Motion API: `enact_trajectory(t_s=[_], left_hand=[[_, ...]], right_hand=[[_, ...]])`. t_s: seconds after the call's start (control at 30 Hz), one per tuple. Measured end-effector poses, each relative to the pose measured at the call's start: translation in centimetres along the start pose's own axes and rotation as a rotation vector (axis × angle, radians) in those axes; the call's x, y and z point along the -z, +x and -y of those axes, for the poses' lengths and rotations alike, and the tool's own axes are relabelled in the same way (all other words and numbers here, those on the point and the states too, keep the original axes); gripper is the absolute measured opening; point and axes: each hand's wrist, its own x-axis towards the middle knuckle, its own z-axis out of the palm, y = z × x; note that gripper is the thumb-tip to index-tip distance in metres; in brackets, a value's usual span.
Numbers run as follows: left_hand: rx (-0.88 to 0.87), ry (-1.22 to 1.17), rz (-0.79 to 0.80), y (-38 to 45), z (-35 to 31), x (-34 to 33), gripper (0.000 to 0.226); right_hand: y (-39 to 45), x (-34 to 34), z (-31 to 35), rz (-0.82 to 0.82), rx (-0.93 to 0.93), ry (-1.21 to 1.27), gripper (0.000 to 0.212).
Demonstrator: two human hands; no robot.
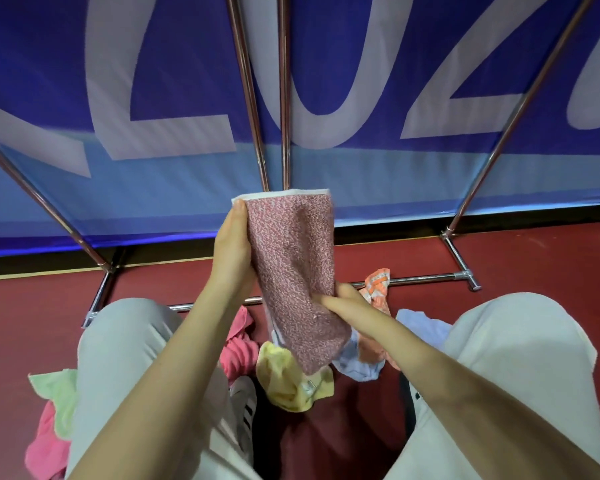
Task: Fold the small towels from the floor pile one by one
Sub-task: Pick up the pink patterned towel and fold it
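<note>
One towel (297,271) is in hand and part-way through its fold; the rest of the job looks largely undone. It hangs in the air between the knees, a long narrow strip that appears already doubled lengthwise, so the judgement is that one fold is made and a crosswise fold or two remain. No neatly folded stack shows anywhere in view, so how many are finished cannot be told.

The left hand (231,251) grips the towel's upper left edge, thumb against the cloth just under the white hem. The right hand (349,301) pinches the lower part from the right side, fingers curled round the strip. Both grips are narrow and closed on the cloth, one high, one low, holding it nearly upright with a slight lean.

The towel is looped terry, speckled pink and white, nubbly and soft, with a flat white binding along the top edge. It sags a little below the right hand, where its rounded bottom corner hangs free.

Under the lower grip lies the pile on the dark red floor (520,261): a crumpled yellow towel (288,382), a pale blue towel (361,365) just right of it, an orange patterned towel (376,289) behind the right hand, and a bright pink towel (238,344) below the left forearm. All are limp and bunched. Left of the left knee sit a light green towel (58,393) and another pink cloth (44,448), also rumpled rather than folded.
</note>
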Motion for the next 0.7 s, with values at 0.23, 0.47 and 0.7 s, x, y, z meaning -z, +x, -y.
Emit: enact_trajectory(t_s=[0.23,0.47,0.7], left_hand=[[-0.041,-0.036,-0.159,1.6,-1.5,2.8,0.035],[-0.026,-0.081,-0.246,2.9,-1.4,4.4,0.037],[-0.01,-0.203,-0.284,3.2,-1.3,5.2,0.041]], right_hand=[[-0.3,-2.2,-1.3,0.041,0.037,-0.066,0.037],[-0.4,-1.5,-2.6,0.116,0.007,-0.187,0.006],[-0.5,-0.5,-3.1,-0.09,0.082,-0.164,0.021]])
